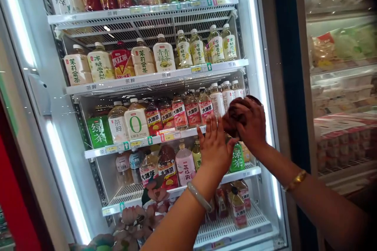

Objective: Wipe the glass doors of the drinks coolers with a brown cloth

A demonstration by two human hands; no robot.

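Observation:
My right hand is closed around a bunched dark brown cloth, held against the glass door of a drinks fridge. The cloth's reflection blurs into it, so its exact edge is hard to tell. Lower and to the left, my left hand has its fingers stretched out and spread, palm towards the glass, holding nothing. Behind the glass, rows of bottled drinks fill the shelves; the iced tea bottles are just beyond my left fingertips. A green tea bottle shows below my hands.
A white shelf with price labels crosses the fridge. Bright light strips run down both sides. Another lit fridge with packaged food stands to the right, beyond a dark frame. Flower-like reflections show low on the glass.

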